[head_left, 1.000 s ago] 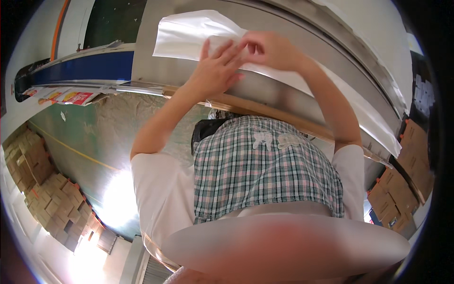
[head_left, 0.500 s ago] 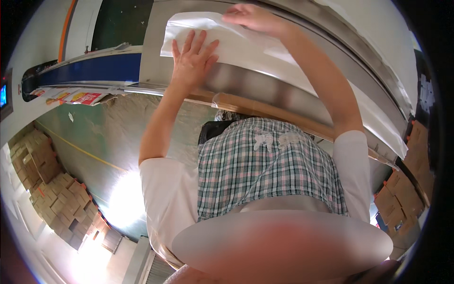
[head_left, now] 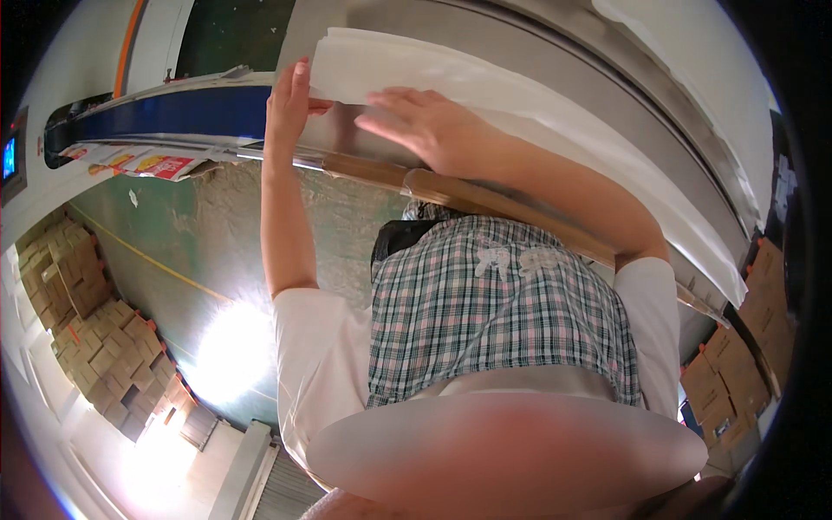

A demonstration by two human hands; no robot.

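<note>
A long strip of white sheet material [head_left: 381, 65], paper or film, lies along the grey metal table [head_left: 338, 130] and curves away to the right. Its left end looks layered. Beside that end stands my left hand [head_left: 290, 102], fingers stretched upward and thumb pointing right, edge-on against the sheets. My right hand [head_left: 425, 126] is at the strip's near edge, slightly blurred, with its fingers extended to the left. It touches or hovers just over the sheets; I cannot tell which. Neither hand grips anything.
A brown cardboard-like edge [head_left: 468, 198] runs along the table's front, close to my checked apron [head_left: 494, 312]. To the left are a blue panel [head_left: 182, 115], printed sheets [head_left: 152, 162] and a small screen [head_left: 10, 159]. Stacked cartons [head_left: 108, 360] stand on the floor.
My left hand has moved off the top of the sheet to its left end. My right hand has come from the far edge to the near edge. The sheet's left end lies flatter.
</note>
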